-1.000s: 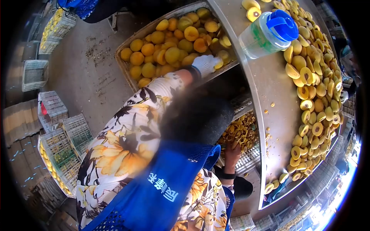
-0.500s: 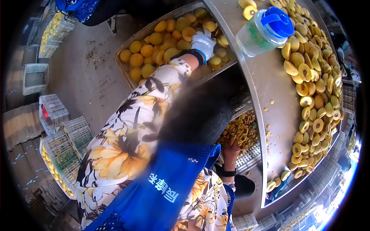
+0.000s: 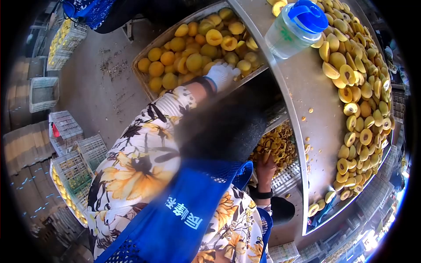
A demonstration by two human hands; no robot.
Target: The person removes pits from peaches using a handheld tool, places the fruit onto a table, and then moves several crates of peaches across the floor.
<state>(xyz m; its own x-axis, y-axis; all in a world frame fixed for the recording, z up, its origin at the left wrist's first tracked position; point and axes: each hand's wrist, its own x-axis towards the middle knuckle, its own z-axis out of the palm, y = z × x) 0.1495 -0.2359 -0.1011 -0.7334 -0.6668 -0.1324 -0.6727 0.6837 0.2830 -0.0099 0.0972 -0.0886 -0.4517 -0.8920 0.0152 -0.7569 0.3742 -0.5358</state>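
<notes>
From where I stand, the white-gloved left hand [image 3: 220, 75] has blurred fingers against the round yellow-orange fruit [image 3: 193, 62] — whether they grip any, I can't tell. The bare right hand [image 3: 265, 169] is too shadowed to show its hold. The grey metal tabletop [image 3: 302, 83] hides part of the white slatted plastic crate [image 3: 287, 176] beneath.

The gloved left hand [image 3: 222, 75] reaches into a crate [image 3: 248, 78] of round yellow-orange fruit [image 3: 177, 44], its fingers by the near edge; the bare right hand [image 3: 265, 170], a dark band at its wrist, is at a heap of small fruit pieces [image 3: 280, 142] in a white slatted crate [image 3: 287, 175]; on the table [image 3: 322, 131] stands a blue-lidded bottle [image 3: 287, 37], beside a long pile of halved fruit [image 3: 364, 136]; a blue apron [image 3: 175, 219] overlaps floral clothing [image 3: 136, 166].
</notes>
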